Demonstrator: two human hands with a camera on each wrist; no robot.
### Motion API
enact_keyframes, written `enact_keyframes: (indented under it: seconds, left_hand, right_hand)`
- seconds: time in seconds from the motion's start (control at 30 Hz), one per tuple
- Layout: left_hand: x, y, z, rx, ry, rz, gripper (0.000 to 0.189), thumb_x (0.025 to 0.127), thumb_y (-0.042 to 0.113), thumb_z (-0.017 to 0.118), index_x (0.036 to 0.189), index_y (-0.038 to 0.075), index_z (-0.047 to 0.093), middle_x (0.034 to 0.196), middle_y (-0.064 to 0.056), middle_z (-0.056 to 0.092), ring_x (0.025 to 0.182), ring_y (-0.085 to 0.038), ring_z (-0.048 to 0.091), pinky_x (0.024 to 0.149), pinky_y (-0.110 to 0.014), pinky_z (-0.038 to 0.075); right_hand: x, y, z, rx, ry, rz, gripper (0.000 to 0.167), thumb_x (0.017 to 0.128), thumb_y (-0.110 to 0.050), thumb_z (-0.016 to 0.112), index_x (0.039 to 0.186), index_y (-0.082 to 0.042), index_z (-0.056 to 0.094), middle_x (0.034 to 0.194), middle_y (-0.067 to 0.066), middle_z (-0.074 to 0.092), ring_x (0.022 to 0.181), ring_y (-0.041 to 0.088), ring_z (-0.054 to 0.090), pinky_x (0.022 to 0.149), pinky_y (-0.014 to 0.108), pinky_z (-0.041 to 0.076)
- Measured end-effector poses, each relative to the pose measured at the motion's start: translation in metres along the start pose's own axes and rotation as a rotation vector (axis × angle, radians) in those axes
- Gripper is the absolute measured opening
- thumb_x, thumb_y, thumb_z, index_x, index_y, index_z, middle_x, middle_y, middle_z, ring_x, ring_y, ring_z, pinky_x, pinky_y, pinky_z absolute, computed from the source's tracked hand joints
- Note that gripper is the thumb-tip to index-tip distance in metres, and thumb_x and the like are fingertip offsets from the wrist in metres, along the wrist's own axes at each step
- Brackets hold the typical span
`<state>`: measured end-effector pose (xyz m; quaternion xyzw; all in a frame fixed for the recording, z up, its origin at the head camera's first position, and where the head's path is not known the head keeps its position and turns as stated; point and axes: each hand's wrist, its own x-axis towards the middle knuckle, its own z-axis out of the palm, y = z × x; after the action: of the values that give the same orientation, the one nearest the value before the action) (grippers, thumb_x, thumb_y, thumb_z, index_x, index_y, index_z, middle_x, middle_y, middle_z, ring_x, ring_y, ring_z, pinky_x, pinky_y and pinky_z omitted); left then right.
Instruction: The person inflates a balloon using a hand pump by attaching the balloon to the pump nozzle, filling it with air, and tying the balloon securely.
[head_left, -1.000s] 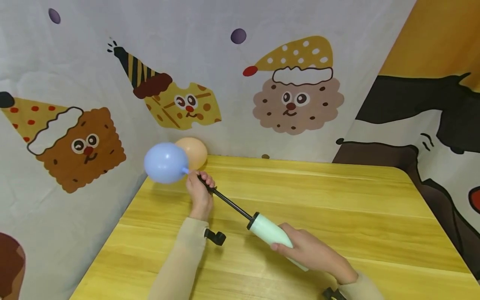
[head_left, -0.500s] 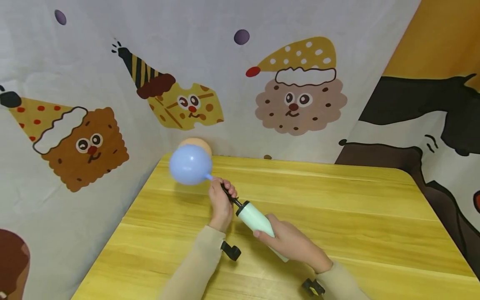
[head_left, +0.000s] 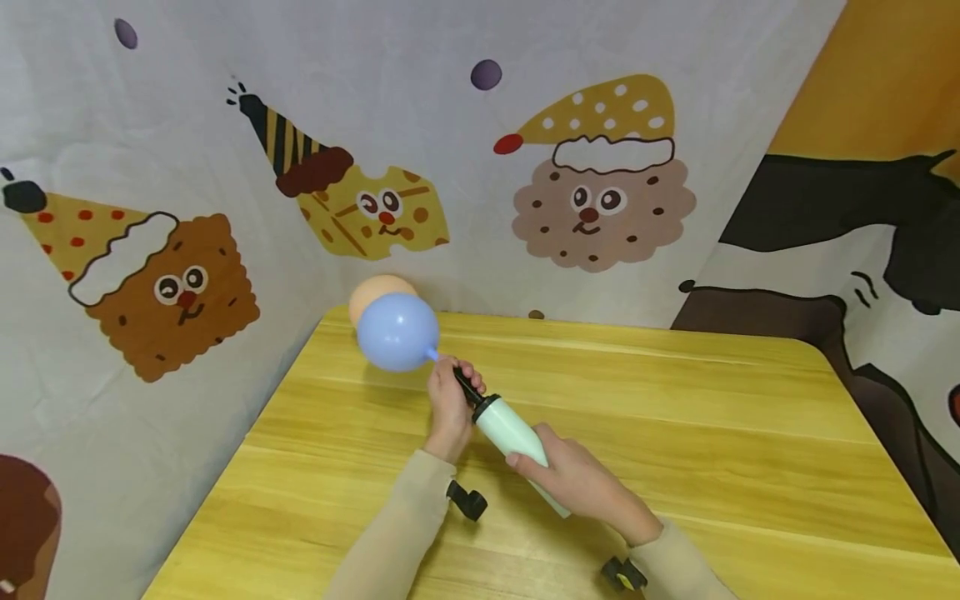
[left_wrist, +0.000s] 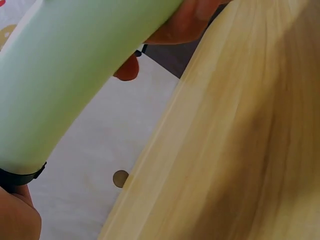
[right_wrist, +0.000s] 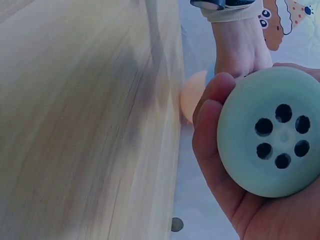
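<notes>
A mint-green balloon pump (head_left: 512,429) slants across the middle of the head view, its black end toward the back left. My left hand (head_left: 450,408) grips that black end, where the neck of a round, inflated blue balloon (head_left: 398,332) meets it; fingers cover the join. Around the green barrel curls my right hand (head_left: 577,475), its thumb on the near side. In the right wrist view the barrel's holed end cap (right_wrist: 272,132) faces the camera. Little of the black rod shows between left hand and barrel.
Behind the blue balloon sits a peach balloon (head_left: 367,293) at the table's back left corner. The wooden table (head_left: 675,433) stretches away to the right. A cartoon-printed cloth (head_left: 465,208) hangs along its back and left sides.
The pump's long black rod, exposed a second ago, has slid into the barrel. My left hand and the blue balloon have shifted right, while my right hand and the barrel have moved left.
</notes>
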<state>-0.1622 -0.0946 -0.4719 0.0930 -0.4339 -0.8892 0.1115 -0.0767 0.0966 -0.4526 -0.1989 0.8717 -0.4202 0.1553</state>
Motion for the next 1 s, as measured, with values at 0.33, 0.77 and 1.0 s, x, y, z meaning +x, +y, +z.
enact_keyframes:
  seconds: [0.33,0.77,1.0]
  left_hand:
    - [0.009,0.013,0.004,-0.060,0.063,0.062,0.030,0.112,0.016,0.030,0.087,0.010,0.045,0.068,0.000,0.050,0.053,-0.011,0.050,0.050,-0.022,0.048]
    - [0.029,0.046,-0.023,0.153,0.053,0.192,0.033,0.115,0.019,0.030,0.087,0.009,0.045,0.074,-0.003,0.053,0.059,-0.013,0.053,0.053,-0.023,0.049]
    - [0.027,0.045,-0.030,0.547,-0.114,0.195,0.036,0.113,0.014,0.036,0.086,0.001,0.056,0.076,-0.005,0.063,0.064,-0.013,0.060,0.055,-0.022,0.052]
  right_hand:
    - [-0.012,-0.003,-0.004,-0.025,0.026,0.006,0.056,0.104,-0.052,0.058,0.129,-0.002,0.053,0.081,0.001,0.061,0.061,0.013,0.060,0.048,0.031,0.052]
    - [-0.050,0.020,-0.033,-0.035,-0.053,-0.013,0.050,0.106,-0.044,0.058,0.135,-0.004,0.052,0.087,-0.002,0.064,0.068,0.008,0.061,0.055,0.028,0.053]
    - [-0.069,0.042,-0.062,-0.001,0.042,0.110,0.049,0.105,-0.041,0.061,0.133,-0.001,0.050,0.088,0.008,0.065,0.064,0.016,0.063,0.051,0.032,0.054]
